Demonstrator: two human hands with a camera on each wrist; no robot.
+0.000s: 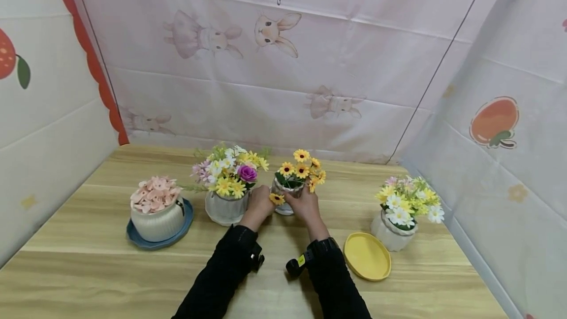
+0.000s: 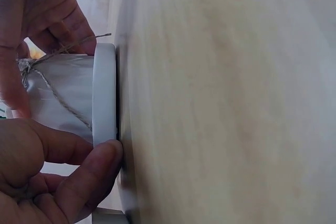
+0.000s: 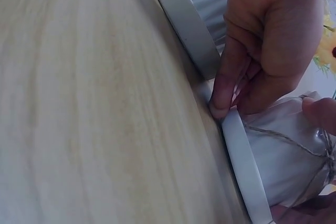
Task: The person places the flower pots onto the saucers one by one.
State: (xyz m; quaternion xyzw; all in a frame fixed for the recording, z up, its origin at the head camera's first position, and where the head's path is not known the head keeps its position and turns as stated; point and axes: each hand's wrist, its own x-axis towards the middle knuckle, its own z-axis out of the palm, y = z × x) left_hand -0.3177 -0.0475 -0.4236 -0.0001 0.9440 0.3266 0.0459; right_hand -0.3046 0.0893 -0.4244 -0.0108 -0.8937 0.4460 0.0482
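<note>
A small white flowerpot (image 2: 65,85) tied with twine (image 2: 60,103) stands on a white saucer (image 2: 105,93) at the middle of the table. Yellow sunflowers with dark centres (image 1: 302,170) grow out of its top, one bloom (image 1: 277,199) drooping at the front. On the pot's left side my left hand (image 1: 260,203) pinches the saucer's rim between thumb and finger, low by the tabletop. My right hand (image 1: 305,207) grips the pot from the right, thumb (image 3: 321,114) on one side and fingers (image 3: 310,212) round the other.
Close to my left hand stands a white pot (image 1: 227,209) of mixed flowers. Further left, a cream pot of pink flowers (image 1: 156,195) sits on a blue plate (image 1: 188,220). On the right lie a yellow plate (image 1: 367,256) and another white pot (image 1: 392,232) of daisies. Fabric walls (image 1: 248,97) enclose the table.
</note>
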